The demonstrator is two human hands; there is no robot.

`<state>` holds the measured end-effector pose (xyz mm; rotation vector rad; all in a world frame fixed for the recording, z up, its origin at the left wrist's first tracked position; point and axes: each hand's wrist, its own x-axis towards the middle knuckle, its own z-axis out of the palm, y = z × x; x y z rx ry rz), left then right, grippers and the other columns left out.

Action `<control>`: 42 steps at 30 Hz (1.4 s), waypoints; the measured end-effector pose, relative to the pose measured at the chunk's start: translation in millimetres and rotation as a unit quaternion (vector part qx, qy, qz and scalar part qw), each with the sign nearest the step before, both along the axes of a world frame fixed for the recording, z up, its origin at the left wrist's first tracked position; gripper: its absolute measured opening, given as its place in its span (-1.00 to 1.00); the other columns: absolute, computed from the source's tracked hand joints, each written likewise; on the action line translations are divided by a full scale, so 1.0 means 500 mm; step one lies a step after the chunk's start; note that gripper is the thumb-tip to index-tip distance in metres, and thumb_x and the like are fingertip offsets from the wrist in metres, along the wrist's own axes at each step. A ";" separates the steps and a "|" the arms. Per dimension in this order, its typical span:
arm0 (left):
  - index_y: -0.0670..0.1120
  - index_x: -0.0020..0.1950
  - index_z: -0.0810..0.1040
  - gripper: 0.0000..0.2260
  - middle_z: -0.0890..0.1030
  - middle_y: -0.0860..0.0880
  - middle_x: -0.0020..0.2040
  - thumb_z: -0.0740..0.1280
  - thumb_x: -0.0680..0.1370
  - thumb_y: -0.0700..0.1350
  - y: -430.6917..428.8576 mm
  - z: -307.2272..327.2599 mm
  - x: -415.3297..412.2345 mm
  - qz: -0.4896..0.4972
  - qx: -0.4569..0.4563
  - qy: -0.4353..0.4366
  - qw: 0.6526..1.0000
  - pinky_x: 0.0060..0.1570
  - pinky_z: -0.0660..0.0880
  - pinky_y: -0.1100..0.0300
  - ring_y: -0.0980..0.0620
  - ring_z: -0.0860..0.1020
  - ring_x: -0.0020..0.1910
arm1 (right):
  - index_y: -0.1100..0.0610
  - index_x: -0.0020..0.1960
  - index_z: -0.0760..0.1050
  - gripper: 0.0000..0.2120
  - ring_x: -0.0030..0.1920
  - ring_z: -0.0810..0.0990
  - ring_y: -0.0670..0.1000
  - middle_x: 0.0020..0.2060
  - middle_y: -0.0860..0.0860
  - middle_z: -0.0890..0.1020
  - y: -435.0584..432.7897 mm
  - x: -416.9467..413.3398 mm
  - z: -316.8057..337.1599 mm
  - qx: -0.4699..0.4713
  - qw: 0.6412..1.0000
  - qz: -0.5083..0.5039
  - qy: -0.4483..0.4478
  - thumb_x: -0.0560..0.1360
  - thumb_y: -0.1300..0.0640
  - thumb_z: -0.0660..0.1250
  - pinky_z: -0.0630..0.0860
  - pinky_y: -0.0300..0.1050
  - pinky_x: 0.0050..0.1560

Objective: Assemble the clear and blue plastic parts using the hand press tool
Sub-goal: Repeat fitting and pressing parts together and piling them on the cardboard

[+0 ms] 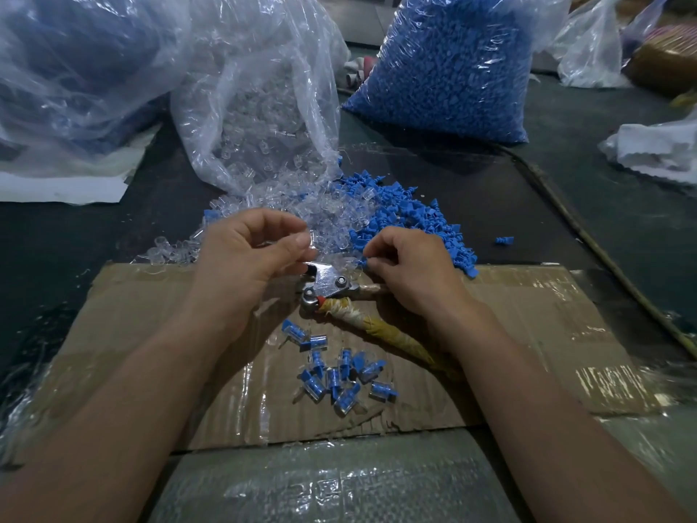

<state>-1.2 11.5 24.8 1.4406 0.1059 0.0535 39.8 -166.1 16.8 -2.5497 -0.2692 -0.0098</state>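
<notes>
Fingers (301, 241) of left hand (245, 258) pinch a clear part (312, 235), right hand (411, 269) a blue part (363, 262), above the hand press tool (328, 283); probably light, stiff, slippery, so best held by the sides.

Taped cardboard (528, 315) is laid flat on dark table (75, 235). White paper (64, 188) is noted far left, crumpled white cloth (656, 152) far right. Thin stick (588, 235) is laid beside cardboard's right corner.

Loose parts pile (377, 217) blocks beyond the press (328, 283); cardboard (528, 315) rightward lies bare.
</notes>
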 end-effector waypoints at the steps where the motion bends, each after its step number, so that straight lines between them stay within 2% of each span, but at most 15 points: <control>1: -0.14 -0.12 0.58 -0.83 0.66 -0.04 -0.26 0.36 0.31 -0.16 0.000 0.000 0.000 -0.001 0.003 0.000 1.000 -0.31 0.57 0.27 0.04 0.64 -0.26 | 0.04 -0.02 0.55 -0.89 -0.18 0.44 -0.19 -0.28 -0.24 0.43 -0.001 0.000 0.000 0.004 1.000 -0.001 -0.003 0.49 0.18 0.32 0.41 -0.21 -0.04; 5: -0.14 -0.12 0.59 -0.80 0.66 -0.08 -0.21 0.38 0.27 -0.17 0.002 0.001 0.001 -0.002 0.007 0.007 1.000 -0.30 0.57 0.27 -0.01 0.66 -0.21 | 0.06 0.07 0.57 -0.79 -0.07 0.42 -0.12 -0.10 -0.09 0.45 -0.008 0.002 0.002 0.003 0.999 -0.005 -0.042 0.54 0.24 0.22 0.36 -0.24 -0.05; 9: -0.10 -0.14 0.61 -0.81 0.66 -0.05 -0.20 0.43 0.27 -0.24 0.003 0.001 0.001 -0.006 0.002 0.016 1.000 -0.34 0.55 0.26 0.02 0.65 -0.26 | 0.06 0.08 0.59 -0.77 -0.19 0.40 -0.22 -0.14 -0.12 0.46 -0.015 -0.003 0.012 0.032 0.998 -0.008 -0.061 0.53 0.25 0.23 0.30 -0.35 -0.15; 12: -0.06 -0.12 0.62 -0.77 0.66 0.01 -0.21 0.43 0.31 -0.34 0.003 -0.001 0.001 -0.001 0.021 0.015 1.000 -0.24 0.55 0.18 -0.01 0.64 -0.23 | 0.03 -0.02 0.59 -0.83 -0.30 0.48 -0.29 -0.21 -0.16 0.55 -0.011 -0.017 0.027 0.157 0.986 -0.011 -0.059 0.49 0.25 0.30 0.39 -0.48 -0.25; 14: -0.03 -0.12 0.61 -0.75 0.66 0.02 -0.19 0.43 0.32 -0.35 0.003 0.001 -0.001 -0.007 0.045 0.008 0.999 -0.22 0.56 0.19 0.00 0.64 -0.20 | -0.03 -0.14 0.52 -0.81 -0.32 0.49 -0.28 -0.30 -0.17 0.55 -0.001 -0.031 0.037 0.230 0.971 0.007 -0.063 0.46 0.27 0.35 0.41 -0.47 -0.30; 17: 0.00 -0.12 0.59 -0.73 0.67 0.02 -0.18 0.43 0.32 -0.33 0.001 0.006 -0.005 -0.029 0.085 -0.008 0.996 -0.27 0.59 0.24 0.07 0.65 -0.21 | -0.07 -0.21 0.45 -0.74 -0.34 0.47 -0.23 -0.35 -0.14 0.51 0.020 -0.054 0.042 0.284 0.955 0.054 -0.072 0.43 0.29 0.37 0.42 -0.41 -0.32; 21: -0.04 -0.16 0.61 -0.76 0.67 -0.04 -0.24 0.43 0.33 -0.36 0.000 0.009 -0.007 -0.046 0.099 -0.015 0.994 -0.28 0.59 0.24 0.06 0.64 -0.27 | -0.06 -0.21 0.40 -0.73 -0.31 0.47 -0.19 -0.31 -0.13 0.49 0.042 -0.069 0.039 0.259 0.957 0.095 -0.088 0.43 0.29 0.36 0.45 -0.37 -0.30; 25: -0.04 -0.17 0.66 -0.78 0.67 -0.08 -0.22 0.43 0.31 -0.33 -0.002 0.009 -0.010 -0.060 0.083 -0.016 0.995 -0.19 0.60 0.11 -0.03 0.65 -0.21 | -0.04 -0.24 0.39 -0.73 -0.31 0.46 -0.18 -0.34 -0.13 0.47 0.041 -0.068 0.039 0.242 0.960 0.086 -0.115 0.43 0.31 0.36 0.44 -0.37 -0.30; 28: -0.03 -0.19 0.64 -0.80 0.67 -0.08 -0.24 0.44 0.30 -0.31 -0.002 0.010 -0.010 -0.064 0.089 -0.016 0.994 -0.21 0.61 0.14 0.00 0.65 -0.24 | -0.05 -0.25 0.39 -0.72 -0.31 0.46 -0.19 -0.36 -0.15 0.47 0.038 -0.069 0.039 0.227 0.963 0.079 -0.125 0.42 0.30 0.37 0.44 -0.37 -0.31; 31: -0.09 -0.18 0.63 -0.83 0.66 -0.11 -0.24 0.44 0.28 -0.30 -0.004 0.013 -0.012 -0.073 0.086 -0.017 0.993 -0.21 0.60 0.12 -0.08 0.65 -0.23 | -0.06 -0.26 0.39 -0.71 -0.31 0.47 -0.20 -0.37 -0.15 0.47 0.038 -0.068 0.039 0.217 0.965 0.082 -0.122 0.41 0.29 0.38 0.43 -0.39 -0.31; 36: -0.18 -0.14 0.62 -0.83 0.65 -0.21 -0.21 0.42 0.28 -0.28 -0.012 0.019 -0.019 -0.078 0.078 -0.019 0.994 -0.08 0.59 -0.12 -0.25 0.63 -0.16 | -0.04 -0.25 0.43 -0.77 -0.34 0.47 -0.21 -0.36 -0.14 0.48 0.037 -0.066 0.039 0.242 0.961 0.085 -0.103 0.41 0.23 0.41 0.42 -0.38 -0.34; 39: -0.18 -0.18 0.63 -0.79 0.63 -0.25 -0.18 0.42 0.21 -0.20 -0.012 0.025 -0.022 -0.072 0.038 -0.009 0.997 -0.02 0.51 -0.24 -0.32 0.58 -0.12 | -0.09 -0.19 0.46 -0.81 -0.28 0.51 -0.21 -0.31 -0.15 0.53 0.034 -0.064 0.039 0.271 0.956 0.087 -0.076 0.42 0.18 0.40 0.46 -0.36 -0.27; 42: -0.16 -0.22 0.64 -0.84 0.64 -0.21 -0.20 0.41 0.21 -0.20 -0.009 0.023 -0.019 -0.083 0.019 0.003 0.996 -0.08 0.54 -0.18 -0.19 0.60 -0.19 | -0.17 -0.10 0.51 -0.79 -0.18 0.55 -0.22 -0.22 -0.20 0.59 0.032 -0.062 0.037 0.283 0.952 0.108 -0.049 0.45 0.16 0.36 0.50 -0.34 -0.14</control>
